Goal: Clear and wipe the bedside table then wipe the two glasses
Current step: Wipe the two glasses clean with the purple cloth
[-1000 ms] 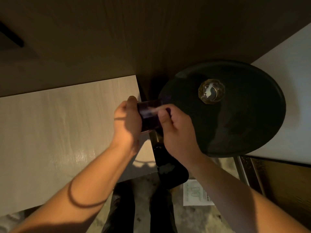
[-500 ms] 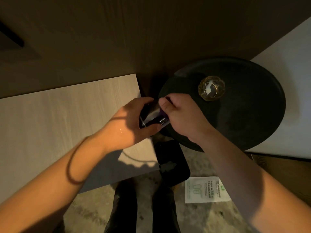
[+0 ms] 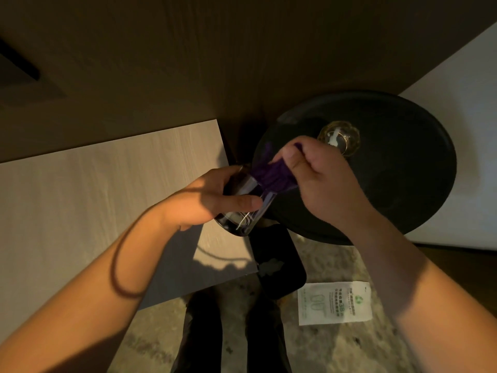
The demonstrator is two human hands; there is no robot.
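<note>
Since earlier, our right hand (image 3: 320, 181) pulls purple cloth (image 3: 271, 176) out of glass (image 3: 242, 208), gripped by left hand (image 3: 204, 200). Bedside table (image 3: 94, 197) bare; second glass (image 3: 339, 137) waits on tray (image 3: 403, 189).

We hold a clear glass (image 3: 242, 208) tilted on its side in our left hand (image 3: 207, 200), its thick base low and toward us, its mouth up toward the right. Our right hand (image 3: 320, 181) pinches a purple cloth (image 3: 271, 173) bunched at that mouth. The second glass (image 3: 339, 137) stands upright on the round black table (image 3: 403, 184), well apart from the first, catching a gold glint.
</note>
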